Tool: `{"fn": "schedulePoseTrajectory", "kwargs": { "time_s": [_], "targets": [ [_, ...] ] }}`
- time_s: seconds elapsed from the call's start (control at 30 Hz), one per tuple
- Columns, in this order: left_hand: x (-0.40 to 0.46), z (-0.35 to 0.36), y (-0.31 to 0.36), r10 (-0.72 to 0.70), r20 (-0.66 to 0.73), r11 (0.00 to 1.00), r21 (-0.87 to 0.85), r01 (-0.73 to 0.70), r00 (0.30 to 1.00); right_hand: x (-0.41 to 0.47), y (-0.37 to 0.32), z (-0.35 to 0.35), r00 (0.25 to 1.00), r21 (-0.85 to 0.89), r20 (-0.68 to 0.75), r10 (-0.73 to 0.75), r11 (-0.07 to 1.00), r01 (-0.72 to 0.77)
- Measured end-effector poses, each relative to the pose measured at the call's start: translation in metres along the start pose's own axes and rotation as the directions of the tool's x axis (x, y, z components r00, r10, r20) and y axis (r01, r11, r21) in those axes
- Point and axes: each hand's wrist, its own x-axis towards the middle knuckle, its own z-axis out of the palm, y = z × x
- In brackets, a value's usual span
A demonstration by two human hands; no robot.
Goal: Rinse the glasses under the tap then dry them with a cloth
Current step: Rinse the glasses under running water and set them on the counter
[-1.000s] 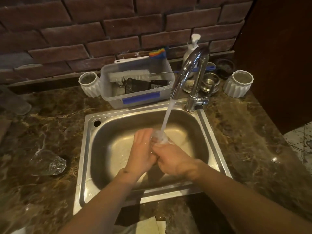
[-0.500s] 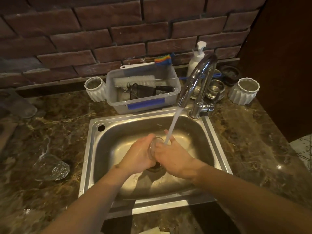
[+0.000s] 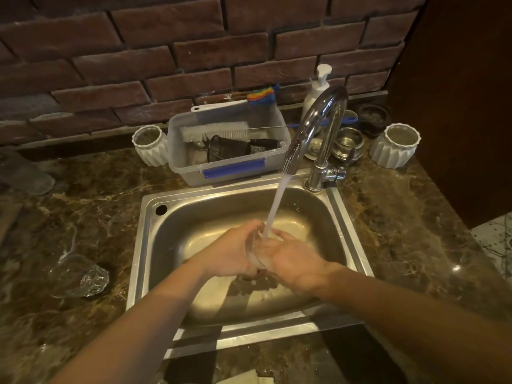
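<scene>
Glasses show in two places: one clear glass (image 3: 79,275) lies on its side on the marble counter (image 3: 83,200) at the left of the frame, well apart from the sink (image 3: 177,239), and a second glass (image 3: 256,249) sits between both hands at the frame's centre, over the basin. Toward the upper middle, a plastic tub (image 3: 230,164) stands against the brick wall with a white bottle brush (image 3: 214,131) lying across its contents, and a white ribbed pot (image 3: 149,145) is just beside its left end. Below it, the left hand (image 3: 232,252) curls round the near side of the held glass. A stream of water (image 3: 277,206) falls from the chrome tap (image 3: 318,128) straight onto that glass. The right hand (image 3: 293,259) cups the glass from the other side, fingers wrapped against it. A soap pump bottle (image 3: 317,88) stands behind the tap, and another white ribbed pot (image 3: 394,145) stands at the right.
</scene>
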Motion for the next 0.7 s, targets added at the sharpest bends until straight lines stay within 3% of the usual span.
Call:
{"fn": "schedulePoseTrajectory", "kwargs": {
  "time_s": [0.03,0.07,0.13,0.17,0.2,0.23,0.3,0.33,0.4,0.47,0.5,0.57,0.63,0.7],
  "targets": [
    [0.002,0.001,0.000,0.017,-0.046,0.999,0.041,-0.015,0.999,0.004,-0.006,0.007,0.984,0.252,0.060,0.166,0.952,-0.176],
    [0.004,0.004,0.001,0.038,-0.104,0.992,0.121,-0.025,0.994,0.006,-0.019,0.015,0.954,0.462,0.132,0.271,0.834,-0.301],
    [0.005,0.014,-0.002,0.113,-0.215,0.946,0.321,-0.039,0.970,0.007,-0.036,0.024,0.917,0.750,0.206,0.340,0.548,-0.372],
    [0.005,0.019,-0.004,0.154,-0.259,0.920,0.389,-0.043,0.953,0.007,-0.037,0.022,0.908,0.815,0.222,0.356,0.443,-0.373],
    [0.005,0.022,-0.006,0.178,-0.287,0.912,0.408,-0.047,0.941,0.004,-0.033,0.016,0.900,0.807,0.232,0.369,0.443,-0.390],
    [0.005,0.023,-0.007,0.169,-0.276,0.928,0.368,-0.059,0.946,-0.001,-0.026,0.011,0.913,0.752,0.208,0.351,0.540,-0.379],
    [0.004,0.017,-0.003,0.060,-0.132,0.995,0.083,-0.050,0.989,-0.011,-0.011,0.000,0.968,0.531,0.118,0.220,0.810,-0.249],
    [0.004,0.010,0.001,-0.001,-0.011,0.999,-0.053,0.000,1.000,-0.013,-0.003,-0.007,0.997,0.312,0.030,0.075,0.947,-0.081],
    [0.002,-0.011,0.008,-0.073,0.195,0.976,-0.187,0.110,0.978,-0.013,0.007,-0.010,0.989,0.046,-0.042,-0.145,0.988,0.147],
    [0.003,-0.022,0.013,-0.090,0.225,0.974,-0.182,0.132,0.970,-0.011,0.009,-0.016,0.992,0.092,-0.066,-0.110,0.989,0.116],
    [0.001,-0.020,0.014,-0.098,0.170,0.985,-0.126,0.121,0.980,-0.011,0.007,-0.021,0.993,0.181,-0.104,-0.047,0.981,0.065],
    [-0.003,-0.005,0.011,-0.059,-0.090,0.992,0.106,0.068,0.994,-0.009,-0.005,-0.035,0.976,0.348,-0.176,0.126,0.936,-0.058],
    [-0.010,0.016,0.008,0.050,-0.409,0.982,0.186,0.030,0.911,-0.004,-0.022,-0.044,0.958,0.481,-0.211,0.196,0.874,-0.073],
    [-0.014,0.023,0.010,0.058,-0.566,0.993,0.114,0.009,0.823,-0.001,-0.034,-0.049,0.971,0.566,-0.145,0.188,0.821,-0.074]
  ]
}}
